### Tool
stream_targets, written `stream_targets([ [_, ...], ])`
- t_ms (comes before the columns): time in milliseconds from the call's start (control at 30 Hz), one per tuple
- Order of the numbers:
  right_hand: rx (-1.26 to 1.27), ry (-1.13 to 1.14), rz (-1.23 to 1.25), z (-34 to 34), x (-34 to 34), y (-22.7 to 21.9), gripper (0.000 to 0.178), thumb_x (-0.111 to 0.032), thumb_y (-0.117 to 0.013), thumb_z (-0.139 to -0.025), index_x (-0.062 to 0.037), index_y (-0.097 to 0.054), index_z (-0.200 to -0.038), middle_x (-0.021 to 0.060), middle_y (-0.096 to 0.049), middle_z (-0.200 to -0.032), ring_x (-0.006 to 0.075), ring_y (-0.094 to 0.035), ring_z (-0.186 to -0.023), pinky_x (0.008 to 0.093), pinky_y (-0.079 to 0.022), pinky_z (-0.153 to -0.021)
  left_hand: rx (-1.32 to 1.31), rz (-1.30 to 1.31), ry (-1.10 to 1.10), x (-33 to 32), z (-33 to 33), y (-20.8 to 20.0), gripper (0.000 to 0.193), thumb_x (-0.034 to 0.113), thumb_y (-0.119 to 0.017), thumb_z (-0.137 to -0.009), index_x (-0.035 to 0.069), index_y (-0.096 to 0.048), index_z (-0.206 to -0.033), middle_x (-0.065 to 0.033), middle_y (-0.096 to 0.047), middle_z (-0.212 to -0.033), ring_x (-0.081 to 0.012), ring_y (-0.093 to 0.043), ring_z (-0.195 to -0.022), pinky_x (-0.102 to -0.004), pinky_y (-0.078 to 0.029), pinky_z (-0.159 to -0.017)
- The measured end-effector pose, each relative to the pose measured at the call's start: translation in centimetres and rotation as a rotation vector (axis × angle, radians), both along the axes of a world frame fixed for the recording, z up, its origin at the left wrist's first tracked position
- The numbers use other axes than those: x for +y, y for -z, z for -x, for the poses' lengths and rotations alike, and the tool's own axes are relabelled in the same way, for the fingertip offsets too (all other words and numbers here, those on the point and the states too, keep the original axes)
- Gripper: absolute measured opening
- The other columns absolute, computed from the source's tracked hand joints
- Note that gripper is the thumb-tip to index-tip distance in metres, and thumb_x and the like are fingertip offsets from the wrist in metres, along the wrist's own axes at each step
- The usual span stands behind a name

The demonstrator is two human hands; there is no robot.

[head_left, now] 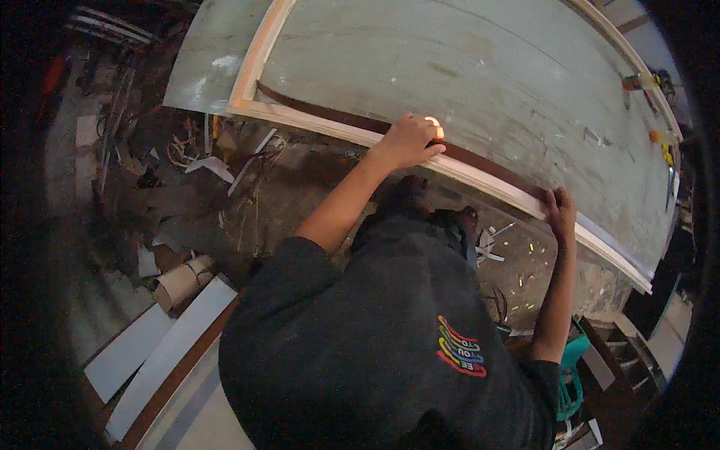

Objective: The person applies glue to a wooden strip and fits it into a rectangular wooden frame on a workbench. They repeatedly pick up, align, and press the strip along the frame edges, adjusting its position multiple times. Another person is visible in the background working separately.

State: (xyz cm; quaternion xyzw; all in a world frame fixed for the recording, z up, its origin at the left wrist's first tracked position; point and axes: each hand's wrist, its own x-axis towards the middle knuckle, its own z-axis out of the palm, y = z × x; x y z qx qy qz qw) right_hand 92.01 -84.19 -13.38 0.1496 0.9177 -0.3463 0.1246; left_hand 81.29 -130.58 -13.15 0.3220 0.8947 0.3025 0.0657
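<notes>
A pale wooden frame (pixel 330 123) lies on a grey-green board, its near side running in front of me. Along the inner edge of that side is a long, thin dark brown strip (pixel 491 171), its left end bowed away from the wood. My left hand (pixel 409 142) is closed over the strip and the frame's edge near the middle. Beside its fingertips shows a small bright orange-white glow (pixel 434 127); I cannot make out its source. Farther right, my right hand (pixel 561 214) has its fingers closed over the strip, thumb side hidden, against the frame.
The grey-green board (pixel 480 75) extends beyond the frame. Tools with yellow and orange parts (pixel 660 137) sit at its far right edge. Scraps and offcuts litter the floor at left. White panels (pixel 169 352) lean at lower left, and a teal plastic chair (pixel 571 375) stands at lower right.
</notes>
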Motion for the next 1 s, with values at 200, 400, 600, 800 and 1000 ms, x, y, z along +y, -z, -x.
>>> stream_targets([
  [200,0.249,0.003,-0.016,-1.3,2.7,-0.8,0.028,-0.023,-0.068,-0.101,0.0004,-0.061,-0.088,0.0029,-0.06,-0.075,0.0104,-0.052,-0.071,0.0299,-0.044,-0.066,0.145,0.329,-0.331,-11.0,2.0,-2.5,0.05,0.059,-0.067,-0.09,0.009,-0.072,-0.094,-0.01,-0.072,-0.098,-0.0331,-0.066,-0.098,-0.0491,-0.045,-0.099],
  [400,0.268,0.021,0.013,-2.2,4.0,-1.1,0.03,-0.024,-0.073,-0.097,-0.001,-0.061,-0.083,0.0037,-0.061,-0.07,0.0112,-0.055,-0.067,0.03,-0.047,-0.066,-0.132,0.344,-0.462,-16.2,2.8,-4.2,0.055,0.063,-0.068,-0.088,0.008,-0.072,-0.083,-0.012,-0.071,-0.091,-0.0324,-0.066,-0.095,-0.0483,-0.04,-0.1],
  [600,0.273,-0.004,-0.1,-2.1,3.0,0.1,0.031,-0.023,-0.074,-0.096,0.0012,-0.062,-0.081,0.0074,-0.064,-0.069,0.0129,-0.057,-0.065,0.0312,-0.048,-0.064,-0.058,0.369,-0.546,-16.5,1.8,-3.5,0.059,0.067,-0.073,-0.081,0.008,-0.073,-0.083,-0.013,-0.072,-0.094,-0.0334,-0.065,-0.1,-0.0503,-0.039,-0.101],
  [800,0.233,-0.034,-0.068,-1.5,0.9,-1.0,0.027,-0.021,-0.074,-0.096,0.0007,-0.063,-0.082,0.004,-0.063,-0.071,0.0107,-0.055,-0.066,0.0296,-0.046,-0.063,-0.133,0.419,-0.756,-18.7,1.0,-2.4,0.06,0.068,-0.081,-0.071,0.01,-0.072,-0.083,-0.0148,-0.071,-0.098,-0.035,-0.064,-0.106,-0.0596,-0.034,-0.106],
  [1000,0.212,-0.007,0.03,-1.7,-0.9,-2.4,0.028,-0.022,-0.074,-0.097,0.0003,-0.065,-0.084,0.0041,-0.066,-0.074,0.01,-0.057,-0.069,0.0291,-0.047,-0.065,-0.23,0.348,-0.85,-20.4,1.5,-1.6,0.053,0.058,-0.089,-0.067,0.011,-0.069,-0.083,-0.0136,-0.071,-0.102,-0.0354,-0.064,-0.11,-0.0638,-0.036,-0.105],
])
